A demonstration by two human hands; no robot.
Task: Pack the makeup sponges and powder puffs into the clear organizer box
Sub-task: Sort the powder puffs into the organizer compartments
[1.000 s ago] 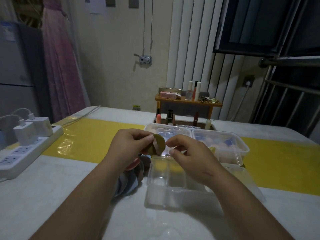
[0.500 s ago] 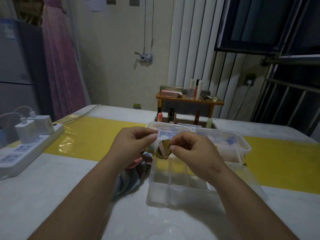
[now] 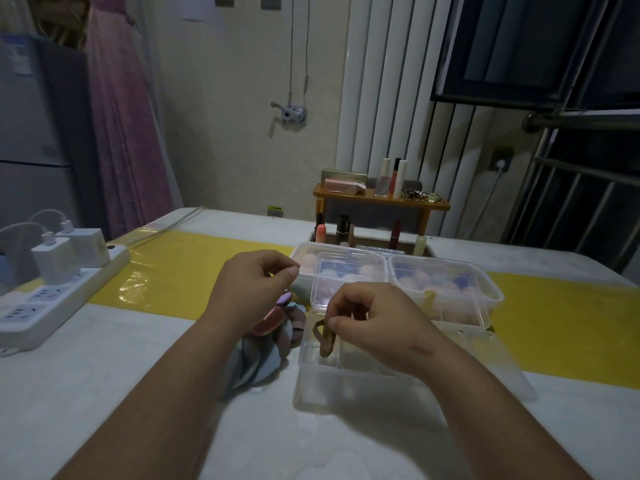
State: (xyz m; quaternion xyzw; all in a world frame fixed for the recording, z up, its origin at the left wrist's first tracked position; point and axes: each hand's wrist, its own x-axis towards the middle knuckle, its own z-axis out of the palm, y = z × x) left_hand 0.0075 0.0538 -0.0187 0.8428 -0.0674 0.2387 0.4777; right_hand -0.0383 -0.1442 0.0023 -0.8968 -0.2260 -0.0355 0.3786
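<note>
**Head view: puff held over the box, not yet placed.**
The right hand clamps thumb and forefinger on the upper edge of a brown puff. The puff hangs on edge over the leftmost compartment of the box, which stands toward the near edge of the table. The left hand hovers apart, fingers curled with nothing visible in them, above the pile of puffs just left of the box. Recommended: lower the puff between the compartment walls, lay it flat, then release. A soft puff dropped on edge would likely catch on a divider.
</note>
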